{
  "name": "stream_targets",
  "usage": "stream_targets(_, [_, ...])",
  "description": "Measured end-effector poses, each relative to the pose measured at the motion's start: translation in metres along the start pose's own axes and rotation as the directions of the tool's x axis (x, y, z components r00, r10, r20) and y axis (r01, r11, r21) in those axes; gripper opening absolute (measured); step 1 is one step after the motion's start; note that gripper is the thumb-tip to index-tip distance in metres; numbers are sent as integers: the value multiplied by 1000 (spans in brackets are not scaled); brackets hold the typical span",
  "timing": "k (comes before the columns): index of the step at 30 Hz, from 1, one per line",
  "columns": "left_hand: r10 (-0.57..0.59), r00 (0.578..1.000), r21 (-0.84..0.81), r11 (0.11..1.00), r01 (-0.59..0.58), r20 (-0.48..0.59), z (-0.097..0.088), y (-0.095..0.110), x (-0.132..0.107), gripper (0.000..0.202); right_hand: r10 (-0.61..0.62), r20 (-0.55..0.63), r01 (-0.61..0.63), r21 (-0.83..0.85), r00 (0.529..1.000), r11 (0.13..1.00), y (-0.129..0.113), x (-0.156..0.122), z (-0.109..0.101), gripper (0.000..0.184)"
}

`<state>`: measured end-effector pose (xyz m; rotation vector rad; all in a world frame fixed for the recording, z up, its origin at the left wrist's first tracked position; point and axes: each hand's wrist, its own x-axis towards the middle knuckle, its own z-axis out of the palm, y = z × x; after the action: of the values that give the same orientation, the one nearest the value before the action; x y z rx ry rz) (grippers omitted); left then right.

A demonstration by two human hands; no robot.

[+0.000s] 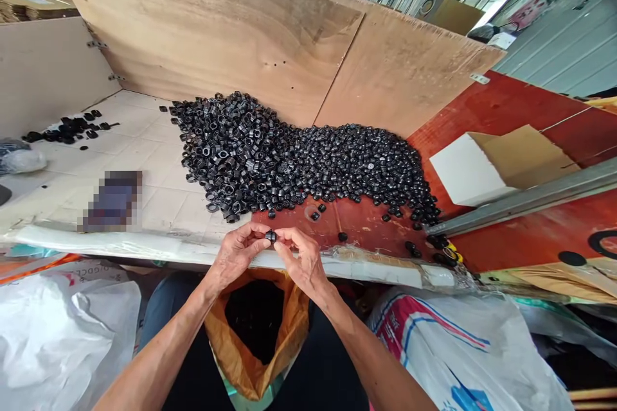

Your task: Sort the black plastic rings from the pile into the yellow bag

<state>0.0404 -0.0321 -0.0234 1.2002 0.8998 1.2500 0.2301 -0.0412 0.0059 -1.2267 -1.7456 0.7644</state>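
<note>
**Small black ring (270,237) held in a two-handed pinch**

A heap of black rings (270,160) is piled ahead, across a red laminated board (366,221) and pale tiles (144,154), backed by a plywood panel (231,26). Stray rings are scattered nearer the hands. An orange bag (255,340) is held open below, between a white plastic sack (58,340) and a printed woven sack (448,353). The forearms are angled inward from below, bringing the left hand (236,255) and right hand (301,259) together. The ring is gripped firmly between the fingertips of both hands, just above the board's front edge and over the bag. Its axis appears to lie roughly level, though most of it is hidden by the fingers.
</note>
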Motion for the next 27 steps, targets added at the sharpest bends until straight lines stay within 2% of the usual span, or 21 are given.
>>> stream_targets(4, [3,1000,23,1000,-3,-7,0,2,-1,28,90,-11,-90,-12,996,996,2,-3,3,23])
stream_targets(7, [3,1000,29,1000,-3,5,0,2,-1,29,33,-2,-33,-12,999,999,0,-5,1,19])
stream_targets(10, [3,1000,49,999,-2,-14,1,1,-1,31,47,-16,-48,-28,999,998,-1,-5,-3,23])
stream_targets(15, [-16,1000,20,1000,15,17,1,2,0,30,-23,1,23,29,1000,999,-2,-4,-4,17])
stream_targets(19, [-10,1000,10,1000,10,1,2,5,1,31,62,-20,-60,86,998,994,-2,-6,5,15])
stream_targets(23, [-27,999,-28,999,28,39,2,7,0,28,69,-1,-68,120,998,990,-2,-9,10,26])
stream_targets(27, [-20,998,28,999,19,64,2,5,-2,28,152,9,-151,138,988,979,-2,-7,12,18])
